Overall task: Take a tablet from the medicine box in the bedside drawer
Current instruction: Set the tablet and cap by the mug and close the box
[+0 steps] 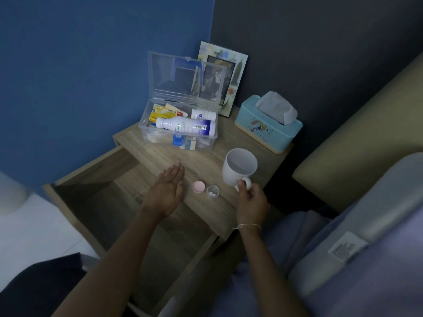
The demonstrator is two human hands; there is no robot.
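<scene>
The medicine box (pixel 180 131), a clear plastic case, sits on the back left of the bedside table (pixel 206 161) with its lid (pixel 185 76) raised upright. Inside lie a large white bottle (pixel 185 127) on its side, a smaller white bottle (pixel 203 115) behind it, and yellow cartons (pixel 163 112) at the left end.

The drawer (pixel 109 202) below the tabletop is pulled fully out.

Near the front edge of the tabletop stands a small clear pill container (pixel 212 191), uncapped, with white tablets (pixel 212 193) visible inside. Its pink cap (pixel 198 186) lies just beside it on the left.

The left hand (pixel 166 193) is open and holds nothing, fingers extended together, palm turned toward the cap and close to it without touching.

The right hand (pixel 250 199) grips the handle of a white mug (pixel 240 168), thumb on top of the handle. Whether the mug rests on the tabletop or is lifted cannot be told.

A blue tissue box (pixel 267 126) stands at the back right, and a picture frame (pixel 225 81) leans against the wall behind the medicine box.
</scene>
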